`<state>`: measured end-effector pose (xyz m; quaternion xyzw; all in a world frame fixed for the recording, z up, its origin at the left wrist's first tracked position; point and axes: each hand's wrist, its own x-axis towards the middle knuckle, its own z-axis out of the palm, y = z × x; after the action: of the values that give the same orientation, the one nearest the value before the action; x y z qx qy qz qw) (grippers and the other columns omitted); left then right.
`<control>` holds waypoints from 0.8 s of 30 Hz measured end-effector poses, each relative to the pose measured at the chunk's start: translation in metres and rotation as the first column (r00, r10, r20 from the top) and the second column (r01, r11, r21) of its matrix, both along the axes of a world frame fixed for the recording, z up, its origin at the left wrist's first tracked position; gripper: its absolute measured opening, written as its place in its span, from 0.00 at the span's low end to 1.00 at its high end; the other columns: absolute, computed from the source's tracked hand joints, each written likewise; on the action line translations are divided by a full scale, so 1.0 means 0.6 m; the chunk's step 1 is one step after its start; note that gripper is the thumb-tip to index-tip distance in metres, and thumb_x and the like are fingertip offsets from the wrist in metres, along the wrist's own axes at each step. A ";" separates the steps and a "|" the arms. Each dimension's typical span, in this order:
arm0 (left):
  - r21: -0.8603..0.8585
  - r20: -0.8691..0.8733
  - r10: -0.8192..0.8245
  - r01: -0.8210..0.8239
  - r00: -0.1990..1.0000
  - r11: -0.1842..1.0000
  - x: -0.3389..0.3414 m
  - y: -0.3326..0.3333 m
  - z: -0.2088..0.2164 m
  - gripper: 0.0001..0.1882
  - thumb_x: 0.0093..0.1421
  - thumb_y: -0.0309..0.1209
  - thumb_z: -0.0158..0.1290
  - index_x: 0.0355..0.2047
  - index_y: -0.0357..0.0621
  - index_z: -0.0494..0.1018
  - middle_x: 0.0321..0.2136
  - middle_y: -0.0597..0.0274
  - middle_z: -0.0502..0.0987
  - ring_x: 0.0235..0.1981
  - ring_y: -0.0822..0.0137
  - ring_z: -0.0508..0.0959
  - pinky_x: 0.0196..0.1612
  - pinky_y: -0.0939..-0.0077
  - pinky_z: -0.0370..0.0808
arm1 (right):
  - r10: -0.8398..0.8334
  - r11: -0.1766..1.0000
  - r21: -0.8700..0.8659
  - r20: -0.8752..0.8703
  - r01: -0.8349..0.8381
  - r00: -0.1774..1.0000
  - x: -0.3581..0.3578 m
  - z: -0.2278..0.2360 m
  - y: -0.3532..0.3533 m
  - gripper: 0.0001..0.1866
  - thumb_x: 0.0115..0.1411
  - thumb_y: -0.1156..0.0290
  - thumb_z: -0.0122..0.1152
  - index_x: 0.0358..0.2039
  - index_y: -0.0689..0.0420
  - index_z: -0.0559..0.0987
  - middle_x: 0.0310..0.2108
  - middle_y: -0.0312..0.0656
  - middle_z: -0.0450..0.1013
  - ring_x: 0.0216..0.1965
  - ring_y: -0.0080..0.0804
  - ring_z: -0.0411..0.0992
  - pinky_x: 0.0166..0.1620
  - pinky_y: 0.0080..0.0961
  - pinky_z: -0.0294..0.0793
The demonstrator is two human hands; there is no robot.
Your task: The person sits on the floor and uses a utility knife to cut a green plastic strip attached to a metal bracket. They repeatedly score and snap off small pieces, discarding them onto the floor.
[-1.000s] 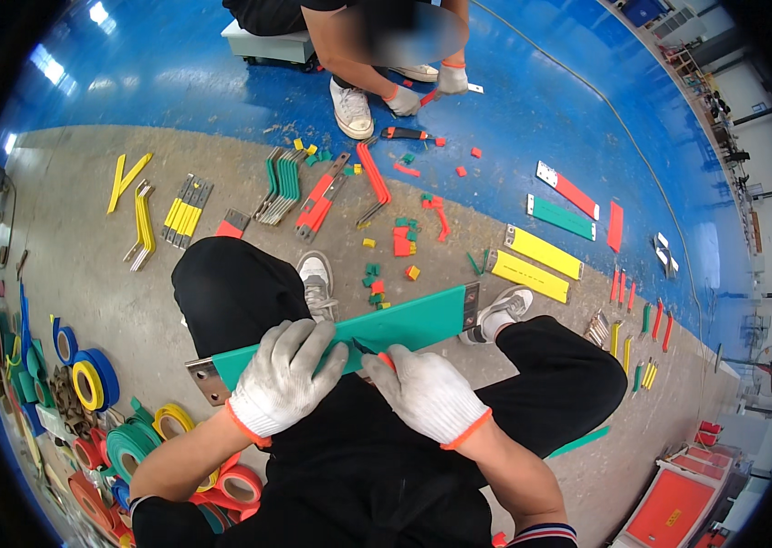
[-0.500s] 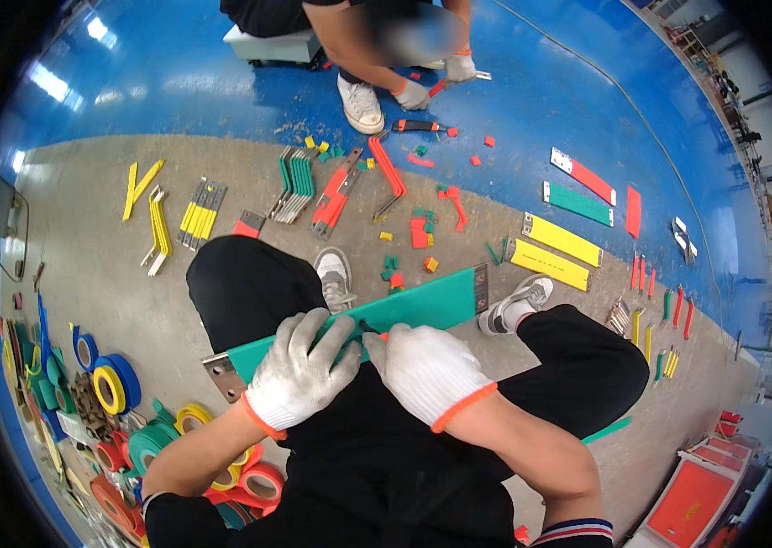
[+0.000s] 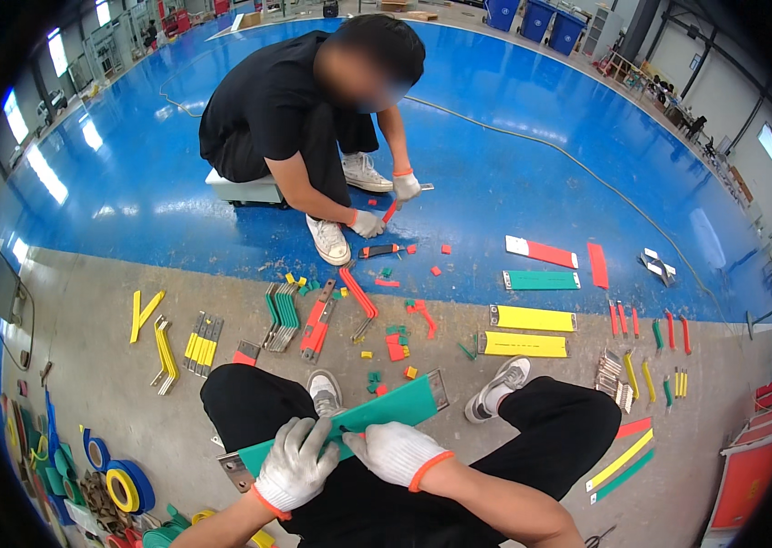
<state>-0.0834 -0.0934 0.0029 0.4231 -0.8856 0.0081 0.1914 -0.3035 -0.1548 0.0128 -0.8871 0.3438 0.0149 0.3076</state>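
Observation:
A flat metal bar in a green sleeve [image 3: 395, 406] lies slanted across my lap. Its bare grey ends carry holes. My left hand [image 3: 294, 466], in a white glove with an orange cuff, grips the bar left of its middle, fingers spread over the green face. Close beside it, my right hand [image 3: 395, 454], gloved alike, is closed at the bar's near edge. From its fingers pokes a small black-and-orange tool [image 3: 346, 429], mostly hidden, its dark tip against the green sleeve.
Opposite me a co-worker [image 3: 267, 105] sits on a low box, gloved hands on a red-sleeved piece. Between us lie yellow bars [image 3: 525, 344], bent green bars [image 3: 283, 315], red scraps and a knife [image 3: 380, 250]. Tape rolls [image 3: 124, 490] stand at lower left, a red cabinet [image 3: 746, 484] at lower right.
My view has tilted up, so the floor, bar and hands sit lower in it and more of the co-worker shows. Both my hands stay at the green bar, close together.

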 end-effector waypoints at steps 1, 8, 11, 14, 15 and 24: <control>-0.001 0.000 0.003 -0.003 1.000 1.000 0.000 -0.002 0.001 0.23 0.42 0.26 0.66 0.42 0.42 0.75 0.54 0.44 0.74 0.53 0.43 0.75 0.57 0.43 0.76 | -0.046 0.999 0.019 0.025 0.045 0.999 0.000 0.004 -0.001 0.18 0.75 0.62 0.46 0.41 0.61 0.80 0.24 0.54 0.77 0.25 0.55 0.78 0.27 0.51 0.77; -0.047 -0.039 0.016 -0.018 0.999 0.999 0.013 -0.005 0.002 0.24 0.46 0.24 0.63 0.46 0.39 0.73 0.55 0.41 0.73 0.55 0.41 0.76 0.59 0.40 0.78 | -0.427 0.838 0.363 -0.029 0.408 0.904 -0.037 0.049 0.015 0.25 0.73 0.50 0.55 0.35 0.64 0.80 0.27 0.60 0.77 0.35 0.62 0.79 0.36 0.51 0.75; -0.052 -0.056 0.003 -0.006 0.998 0.999 -0.002 -0.017 -0.009 0.22 0.48 0.25 0.63 0.44 0.38 0.73 0.53 0.42 0.74 0.54 0.44 0.76 0.60 0.43 0.78 | -0.326 0.930 0.202 0.077 0.306 0.942 -0.072 0.018 0.042 0.17 0.72 0.59 0.59 0.40 0.63 0.82 0.28 0.57 0.77 0.29 0.56 0.78 0.30 0.46 0.75; -0.039 -0.062 0.038 -0.040 0.997 0.998 0.004 -0.008 -0.012 0.21 0.48 0.25 0.63 0.43 0.38 0.73 0.53 0.42 0.74 0.55 0.45 0.76 0.60 0.43 0.78 | -0.224 0.975 0.042 0.233 0.220 0.946 -0.066 -0.026 0.067 0.16 0.71 0.60 0.62 0.38 0.64 0.81 0.22 0.56 0.74 0.24 0.56 0.77 0.26 0.46 0.74; -0.039 -0.062 0.041 -0.043 0.997 0.998 0.004 -0.005 -0.014 0.21 0.48 0.25 0.63 0.43 0.38 0.73 0.53 0.42 0.74 0.55 0.45 0.76 0.60 0.43 0.78 | -0.210 0.978 0.036 0.219 0.207 0.953 -0.065 -0.031 0.072 0.16 0.71 0.60 0.62 0.39 0.64 0.81 0.22 0.55 0.74 0.23 0.56 0.76 0.25 0.45 0.73; -0.023 -0.069 0.035 -0.037 0.997 0.999 0.001 -0.003 -0.016 0.20 0.47 0.24 0.63 0.41 0.38 0.73 0.54 0.43 0.73 0.55 0.45 0.75 0.59 0.42 0.78 | -0.192 0.981 0.026 0.153 0.191 0.969 -0.056 -0.025 0.078 0.12 0.70 0.66 0.62 0.45 0.61 0.81 0.29 0.52 0.77 0.24 0.50 0.77 0.25 0.42 0.75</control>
<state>-0.0826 -0.0951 -0.0064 0.4366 -0.8707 0.0077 0.2264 -0.3371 -0.1079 -0.0020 -0.8465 0.4028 -0.0818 0.3384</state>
